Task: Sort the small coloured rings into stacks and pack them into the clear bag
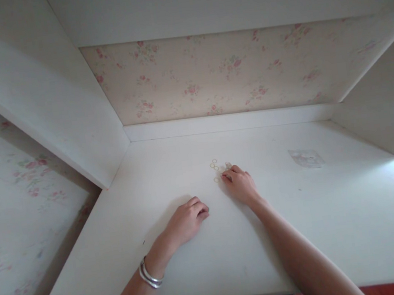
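The front edge of the white worktop (213, 271) is crossed by both forearms; its near left corner is rounded. Two silver bangles (150, 273) are worn on the left wrist. The left hand (188, 219) is rested on the worktop, well inside the left edge, with the fingers curled; whether anything is pinched cannot be told. Bare surface is left between the two hands and on the outer side of each.

Farther in, the right hand (238, 183) is placed at the thin pale rings (215, 161), with thumb and fingertips brought close together; whether a ring is gripped cannot be told. The rings are laid flat in a loose cluster, to the left of and just beyond the right fingertips. Being round, no long axis is presented. A transparent plastic bag (306, 158) is laid flat, well apart to the right, its long axis set roughly left to right. The far edge is bounded by a white backing strip (230, 122), backed by floral wallpaper (209, 78).
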The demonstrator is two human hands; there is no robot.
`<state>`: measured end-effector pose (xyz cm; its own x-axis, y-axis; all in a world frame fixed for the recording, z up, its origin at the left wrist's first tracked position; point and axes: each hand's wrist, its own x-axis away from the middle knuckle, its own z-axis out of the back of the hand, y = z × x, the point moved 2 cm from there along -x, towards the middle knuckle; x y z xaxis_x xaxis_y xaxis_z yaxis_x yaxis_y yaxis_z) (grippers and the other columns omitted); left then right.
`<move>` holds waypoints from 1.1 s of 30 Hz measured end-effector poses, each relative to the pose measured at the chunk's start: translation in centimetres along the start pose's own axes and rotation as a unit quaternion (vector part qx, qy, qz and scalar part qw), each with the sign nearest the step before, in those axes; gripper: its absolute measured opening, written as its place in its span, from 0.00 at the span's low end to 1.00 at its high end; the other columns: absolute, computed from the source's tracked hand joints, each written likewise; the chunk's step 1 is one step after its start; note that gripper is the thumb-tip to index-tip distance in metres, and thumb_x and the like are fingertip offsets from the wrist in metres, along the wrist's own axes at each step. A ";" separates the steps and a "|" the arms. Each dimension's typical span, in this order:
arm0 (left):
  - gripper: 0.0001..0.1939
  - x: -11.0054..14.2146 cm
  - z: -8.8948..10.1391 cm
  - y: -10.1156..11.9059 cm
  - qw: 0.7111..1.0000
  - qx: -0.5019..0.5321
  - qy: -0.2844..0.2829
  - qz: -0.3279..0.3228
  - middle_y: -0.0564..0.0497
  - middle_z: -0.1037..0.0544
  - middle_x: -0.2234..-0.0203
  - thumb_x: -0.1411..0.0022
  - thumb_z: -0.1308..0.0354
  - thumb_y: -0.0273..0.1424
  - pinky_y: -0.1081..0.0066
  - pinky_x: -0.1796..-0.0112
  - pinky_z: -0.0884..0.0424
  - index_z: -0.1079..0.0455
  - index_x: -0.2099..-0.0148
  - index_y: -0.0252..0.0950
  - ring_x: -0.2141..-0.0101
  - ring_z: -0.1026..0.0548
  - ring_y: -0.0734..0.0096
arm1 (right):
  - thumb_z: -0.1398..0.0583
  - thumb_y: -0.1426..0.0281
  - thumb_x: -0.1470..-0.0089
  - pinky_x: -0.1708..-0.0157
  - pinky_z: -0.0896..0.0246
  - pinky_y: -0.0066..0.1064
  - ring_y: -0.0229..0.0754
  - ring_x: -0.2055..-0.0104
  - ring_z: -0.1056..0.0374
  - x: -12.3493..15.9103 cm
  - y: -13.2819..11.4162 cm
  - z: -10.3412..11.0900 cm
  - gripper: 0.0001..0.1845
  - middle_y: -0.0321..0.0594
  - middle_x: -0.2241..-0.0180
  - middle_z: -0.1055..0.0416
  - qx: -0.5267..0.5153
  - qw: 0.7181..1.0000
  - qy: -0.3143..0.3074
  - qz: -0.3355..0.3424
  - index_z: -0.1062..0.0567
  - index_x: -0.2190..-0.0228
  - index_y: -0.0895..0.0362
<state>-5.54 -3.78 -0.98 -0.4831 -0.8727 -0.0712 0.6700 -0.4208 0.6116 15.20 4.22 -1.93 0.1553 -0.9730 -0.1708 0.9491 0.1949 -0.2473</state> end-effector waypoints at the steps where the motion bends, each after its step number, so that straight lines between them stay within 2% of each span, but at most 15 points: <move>1: 0.09 0.0 0.1 -0.1 1.000 0.026 0.001 0.006 0.51 0.28 0.66 0.37 0.49 0.33 0.73 0.63 0.35 0.29 0.63 0.37 0.67 0.29 0.73 | 0.51 0.65 0.39 0.63 0.48 0.31 0.39 0.63 0.35 0.0 0.3 0.0 0.16 0.40 0.60 0.31 -0.001 1.000 -0.005 -0.003 0.24 0.63 0.51; 5: 0.10 -0.4 0.6 -0.8 0.993 0.111 0.019 0.042 0.50 0.27 0.69 0.39 0.47 0.35 0.73 0.65 0.35 0.28 0.65 0.36 0.68 0.30 0.72 | 0.51 0.67 0.39 0.64 0.47 0.31 0.41 0.63 0.34 0.2 1.0 0.0 0.15 0.43 0.61 0.31 0.011 1.000 -0.006 0.004 0.24 0.65 0.53; 9: 0.12 -0.6 1.1 -1.5 0.974 0.200 0.029 0.105 0.50 0.26 0.68 0.40 0.47 0.37 0.73 0.66 0.36 0.28 0.63 0.35 0.68 0.31 0.72 | 0.51 0.67 0.39 0.63 0.45 0.31 0.40 0.63 0.35 1.2 0.5 0.5 0.14 0.43 0.62 0.32 -0.039 0.998 0.038 0.032 0.26 0.65 0.55; 12: 0.14 -0.6 1.4 -1.8 0.949 0.272 0.028 0.156 0.51 0.26 0.68 0.41 0.47 0.40 0.74 0.70 0.38 0.29 0.61 0.35 0.72 0.33 0.74 | 0.50 0.66 0.39 0.64 0.43 0.29 0.39 0.65 0.35 3.0 -0.9 1.2 0.13 0.42 0.65 0.33 -0.149 0.982 0.071 0.090 0.27 0.64 0.56; 14: 0.15 -0.6 1.6 -1.7 0.939 0.300 0.030 0.164 0.51 0.26 0.69 0.41 0.47 0.41 0.74 0.72 0.40 0.29 0.61 0.34 0.73 0.35 0.75 | 0.50 0.67 0.39 0.64 0.42 0.29 0.38 0.65 0.36 4.6 -2.4 1.5 0.13 0.41 0.67 0.33 -0.192 0.969 0.065 0.139 0.27 0.64 0.56; 19: 0.18 -0.5 1.9 -1.4 0.932 0.319 0.034 0.168 0.51 0.28 0.71 0.42 0.47 0.43 0.75 0.73 0.41 0.30 0.60 0.33 0.74 0.37 0.76 | 0.50 0.70 0.39 0.62 0.44 0.30 0.38 0.66 0.36 7.2 -5.6 1.0 0.12 0.41 0.68 0.33 -0.169 0.956 0.008 0.238 0.26 0.64 0.55; 26: 0.19 -0.5 1.9 -1.3 0.934 0.316 0.039 0.164 0.53 0.30 0.74 0.43 0.47 0.44 0.75 0.73 0.42 0.29 0.61 0.32 0.75 0.38 0.77 | 0.50 0.71 0.39 0.63 0.45 0.30 0.38 0.66 0.37 7.2 -6.0 0.3 0.13 0.41 0.68 0.32 -0.143 0.957 0.002 0.251 0.26 0.64 0.55; 33: 0.19 -0.6 1.9 -1.2 0.932 0.323 0.033 0.162 0.54 0.31 0.76 0.43 0.46 0.44 0.75 0.74 0.42 0.30 0.61 0.32 0.76 0.39 0.77 | 0.50 0.70 0.39 0.63 0.45 0.30 0.37 0.67 0.37 7.4 -6.2 0.6 0.13 0.40 0.69 0.32 -0.131 0.961 0.001 0.243 0.26 0.65 0.55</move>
<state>-7.14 -2.31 -0.16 -0.2653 -0.9500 0.1644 0.2854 0.0855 0.9546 10.60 -4.25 -1.07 0.5623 -0.7591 -0.3279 0.6633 0.6508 -0.3694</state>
